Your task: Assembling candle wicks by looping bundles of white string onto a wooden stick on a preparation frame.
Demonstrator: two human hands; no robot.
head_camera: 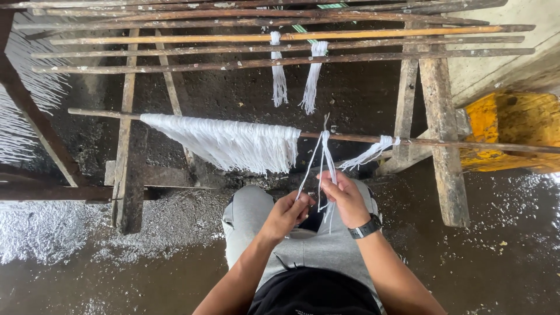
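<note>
A thin wooden rod [455, 143] runs across in front of me, with a wide bunch of white strings [233, 146] draped over its left part. A small loop of white strings [324, 153] hangs from the rod's middle down to my hands. My left hand [287, 213] pinches the left strands of that loop. My right hand [345, 197], with a black watch on the wrist, grips the right strands just below the rod. Another short tuft of string [373, 151] is tied on the rod to the right.
A rack of long wooden sticks [280, 38] lies above, with two white tassels [294, 76] hanging from it. Wooden posts [441, 128] stand at right, a slanted frame [125, 151] at left. A yellow block [513, 125] sits far right. The floor is wet and dark.
</note>
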